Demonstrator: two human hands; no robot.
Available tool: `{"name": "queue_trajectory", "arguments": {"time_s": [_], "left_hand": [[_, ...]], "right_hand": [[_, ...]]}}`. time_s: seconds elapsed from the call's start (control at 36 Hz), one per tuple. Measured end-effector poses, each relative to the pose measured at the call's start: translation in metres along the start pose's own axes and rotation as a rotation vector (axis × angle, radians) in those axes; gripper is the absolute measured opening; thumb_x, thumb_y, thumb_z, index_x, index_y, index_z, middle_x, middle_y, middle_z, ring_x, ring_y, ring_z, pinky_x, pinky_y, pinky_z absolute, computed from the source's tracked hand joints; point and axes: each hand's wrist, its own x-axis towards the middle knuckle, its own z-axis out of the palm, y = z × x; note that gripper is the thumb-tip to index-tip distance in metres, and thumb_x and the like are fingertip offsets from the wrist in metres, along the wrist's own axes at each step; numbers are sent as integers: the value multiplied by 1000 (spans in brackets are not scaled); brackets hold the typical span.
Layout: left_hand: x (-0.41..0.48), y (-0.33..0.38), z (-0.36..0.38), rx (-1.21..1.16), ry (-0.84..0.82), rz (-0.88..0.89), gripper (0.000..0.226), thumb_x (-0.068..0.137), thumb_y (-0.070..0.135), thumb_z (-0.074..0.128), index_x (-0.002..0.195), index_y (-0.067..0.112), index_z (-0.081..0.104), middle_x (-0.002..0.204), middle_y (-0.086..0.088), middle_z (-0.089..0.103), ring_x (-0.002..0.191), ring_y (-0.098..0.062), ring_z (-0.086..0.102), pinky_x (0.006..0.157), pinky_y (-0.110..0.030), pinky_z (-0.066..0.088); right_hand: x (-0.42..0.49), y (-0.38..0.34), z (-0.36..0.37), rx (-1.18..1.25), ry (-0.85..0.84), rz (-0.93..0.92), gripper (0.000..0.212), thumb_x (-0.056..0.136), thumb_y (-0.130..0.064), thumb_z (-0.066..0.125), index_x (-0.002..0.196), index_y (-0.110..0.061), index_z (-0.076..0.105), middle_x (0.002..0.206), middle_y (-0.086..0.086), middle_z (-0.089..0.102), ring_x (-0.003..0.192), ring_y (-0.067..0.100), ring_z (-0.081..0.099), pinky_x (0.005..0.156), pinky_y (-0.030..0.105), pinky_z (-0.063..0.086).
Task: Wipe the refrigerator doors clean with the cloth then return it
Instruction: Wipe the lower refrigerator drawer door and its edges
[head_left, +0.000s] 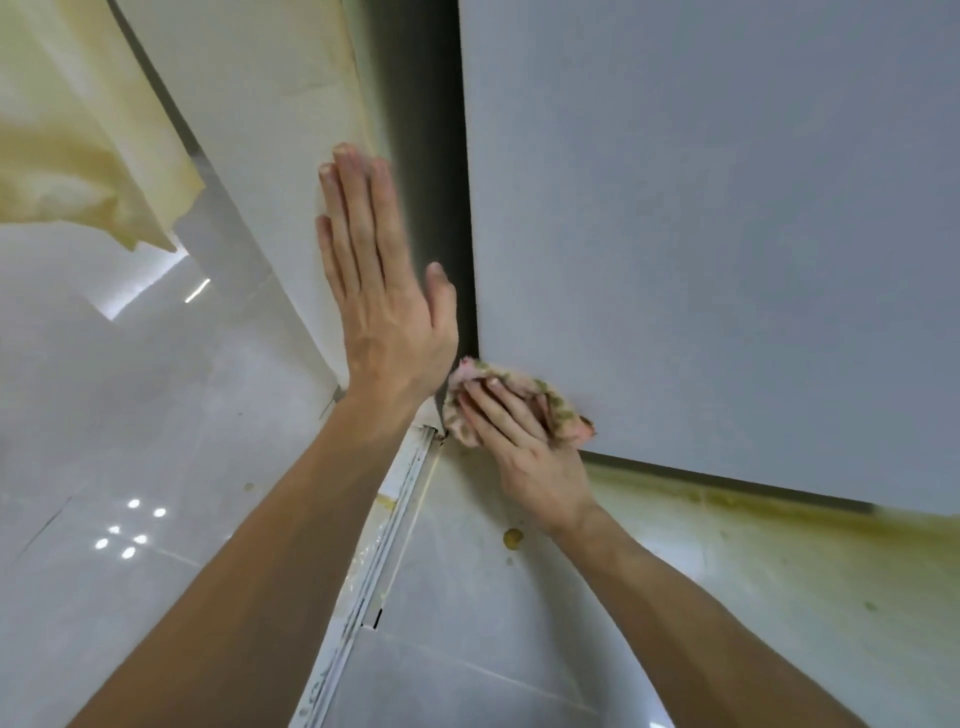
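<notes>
The grey refrigerator door (701, 234) fills the right side of the head view. At its bottom left corner my right hand (524, 457) presses a crumpled pink and green cloth (556, 410) against the door with straight fingers. My left hand (384, 301) lies flat, fingers straight, on the white wall panel (260, 130) beside the dark gap (431, 182) along the door's left edge.
A yellowish curtain (78, 156) hangs at the upper left. Glossy white floor tiles (130, 415) lie below, crossed by a metal threshold rail (374, 571). Yellow stains (779, 509) mark the floor under the door's bottom edge.
</notes>
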Motion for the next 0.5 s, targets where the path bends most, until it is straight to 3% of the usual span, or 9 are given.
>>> {"name": "queue_trajectory", "arguments": {"time_s": [0.11,0.19,0.28,0.36,0.44,0.5], "left_hand": [[1,-3,8,-11,47,-4,84,90,10,59,160,-9,17,167,-35,17,158,-49,14,131,-58,10],[1,-10,10,-10,57,20,82,90,9,58,159,-10,18,165,-37,19,157,-51,16,131,-57,10],[2,-16,9,-9,56,38,80,90,8,58,158,-11,20,165,-37,22,156,-51,18,131,-58,11],[1,-15,8,-40,53,36,81,89,7,59,158,-12,21,165,-37,21,156,-51,17,130,-60,11],[1,-12,10,-64,61,27,84,86,8,62,156,-14,23,164,-38,22,155,-52,17,129,-63,11],[2,-10,12,-64,67,21,86,83,9,65,155,-16,24,163,-40,24,154,-54,19,129,-65,12]], "right_hand": [[-9,10,2,-54,-17,-74,75,86,12,41,157,-12,41,168,-3,22,155,16,26,129,36,10],[-39,37,-6,-40,-91,-93,64,91,6,38,152,-10,51,163,0,37,150,17,38,130,32,10],[-76,66,-15,-40,-182,-93,58,93,-3,39,150,-10,50,155,1,44,140,24,50,128,30,10],[-95,78,-20,-50,-273,-32,68,88,-1,36,154,-15,47,157,-2,46,148,18,42,128,30,6],[-89,66,-8,-41,-247,23,76,81,4,30,153,-17,41,161,-2,44,160,9,6,123,35,22],[-74,50,1,-4,-180,35,79,79,7,29,153,-18,44,157,1,50,157,12,17,115,36,35]]}}
